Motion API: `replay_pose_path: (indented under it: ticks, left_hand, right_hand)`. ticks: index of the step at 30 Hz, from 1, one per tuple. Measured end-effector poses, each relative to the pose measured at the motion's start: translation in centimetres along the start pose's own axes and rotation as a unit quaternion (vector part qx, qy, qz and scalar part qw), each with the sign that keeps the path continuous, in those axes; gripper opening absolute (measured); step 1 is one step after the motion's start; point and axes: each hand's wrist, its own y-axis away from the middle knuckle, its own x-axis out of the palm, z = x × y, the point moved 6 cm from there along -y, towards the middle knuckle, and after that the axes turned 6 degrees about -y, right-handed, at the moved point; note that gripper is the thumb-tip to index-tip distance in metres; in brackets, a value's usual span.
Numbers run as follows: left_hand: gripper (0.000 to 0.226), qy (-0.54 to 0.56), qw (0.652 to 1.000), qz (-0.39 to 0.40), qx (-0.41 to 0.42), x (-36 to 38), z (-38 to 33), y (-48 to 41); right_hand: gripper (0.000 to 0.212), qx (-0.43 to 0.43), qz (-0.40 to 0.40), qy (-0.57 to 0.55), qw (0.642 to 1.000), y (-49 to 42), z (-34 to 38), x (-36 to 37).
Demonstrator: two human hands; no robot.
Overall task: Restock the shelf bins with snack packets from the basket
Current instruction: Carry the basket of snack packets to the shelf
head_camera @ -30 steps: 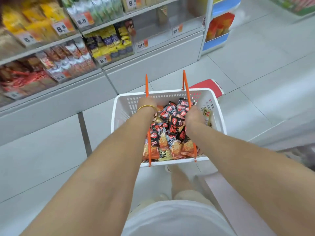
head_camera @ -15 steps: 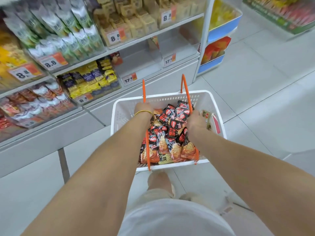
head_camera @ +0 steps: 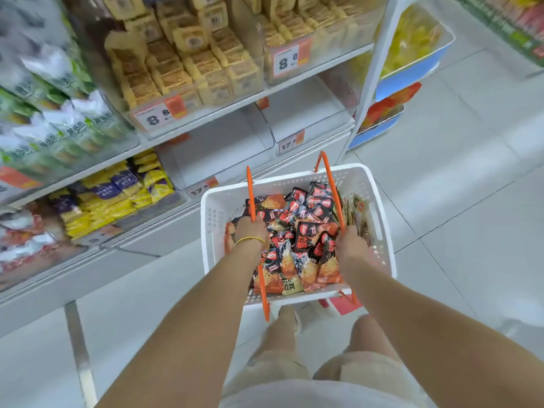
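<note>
A white plastic basket point(head_camera: 379, 219) hangs in front of me above the floor, filled with several black-and-orange snack packets point(head_camera: 306, 237). My left hand point(head_camera: 250, 229) grips the left orange handle point(head_camera: 250, 192); a yellow band circles that wrist. My right hand point(head_camera: 351, 241) holds the right orange handle point(head_camera: 331, 184). Just beyond the basket's far rim stand two clear shelf bins point(head_camera: 217, 154) on the bottom shelf, with nothing visible inside and price tags reading 17 on their fronts.
Bins of yellow-and-purple packets point(head_camera: 117, 192) fill the bottom shelf to the left. Tan biscuit packs point(head_camera: 191, 63) and green-white bags point(head_camera: 59, 122) sit on the shelf above. A white upright point(head_camera: 374, 72) ends the shelving; a blue display point(head_camera: 412, 69) stands beyond it. Grey tiled floor spreads to the right.
The basket, held by both handles, has come closer to the shelf and further right, now right in front of the two bare clear bins. My grip on the handles is unchanged.
</note>
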Motion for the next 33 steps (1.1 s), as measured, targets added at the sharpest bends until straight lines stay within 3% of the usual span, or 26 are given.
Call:
replay_pose_path:
  ticks: [3, 7, 11, 13, 16, 18, 20, 27, 33]
  left_hand:
    - [0.015, 0.034, 0.999, 0.031, -0.02, 1.4, -1.0, -2.3]
    - [0.013, 0.058, 0.997, 0.046, -0.029, 3.4, -2.6, -5.5]
    - [0.007, 0.077, 0.996, 0.028, -0.046, 5.8, -2.6, -8.6]
    - [0.004, 0.103, 0.993, 0.017, -0.052, 7.1, -2.4, -9.7]
    - [0.015, 0.112, 0.992, -0.01, -0.058, 9.4, -1.9, -11.4]
    - [0.023, 0.107, 0.991, -0.036, -0.076, 10.7, -1.3, -12.6]
    - [0.016, 0.122, 0.984, -0.066, -0.107, 12.6, -0.7, -14.0]
    - [0.008, 0.15, 0.973, -0.1, -0.145, 16.2, 2.2, -18.5]
    - [0.025, 0.127, 0.98, -0.093, -0.122, 17.2, 3.9, -22.3]
  right_hand:
    - [0.027, 0.001, -0.012, -0.021, 1.0, -3.9, 2.1, 0.7]
    - [0.021, -0.013, -0.025, 0.07, 0.997, -9.4, 3.5, 1.6]
    - [0.012, -0.003, -0.005, 0.117, 0.993, -13.8, 4.4, 2.7]
    - [0.018, 0.0, 0.013, 0.125, 0.992, -16.0, 4.7, 2.8]
    - [0.027, -0.01, 0.047, 0.196, 0.979, -19.5, 4.8, 3.1]
    - [0.035, 0.018, 0.068, 0.164, 0.984, -22.0, 4.0, 3.4]
    - [0.037, 0.018, 0.092, 0.136, 0.986, -25.2, 3.8, 4.1]
    - [0.031, 0.026, 0.166, 0.128, 0.977, -31.4, 3.6, 6.1]
    - [0.024, -0.006, 0.185, 0.172, 0.968, -35.5, 1.9, 7.6]
